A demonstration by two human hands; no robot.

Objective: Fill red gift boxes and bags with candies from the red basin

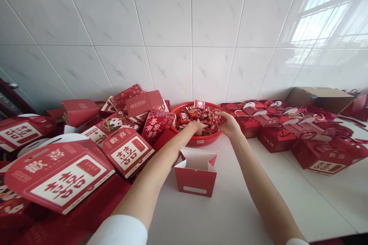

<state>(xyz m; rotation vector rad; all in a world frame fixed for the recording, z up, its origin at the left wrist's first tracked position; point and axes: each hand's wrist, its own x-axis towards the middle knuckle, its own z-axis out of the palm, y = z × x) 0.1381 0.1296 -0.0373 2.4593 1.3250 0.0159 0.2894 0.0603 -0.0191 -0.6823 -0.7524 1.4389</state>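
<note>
Over the basket [211,138], pinching a packet [215,118] with the right hand [228,123]; dipping the left hand [197,126] among sweets [193,113], cannot tell whether closed.

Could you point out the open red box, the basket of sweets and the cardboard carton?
Open red box [196,179]: head view, front panel.
Basket [201,142]: head view, front wall.
Cardboard carton [327,101]: head view, side.

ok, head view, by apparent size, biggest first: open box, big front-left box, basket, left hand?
1. Front-left box, though nearness to the camera swells it
2. Basket and open box: too alike to rank
3. Left hand
</note>
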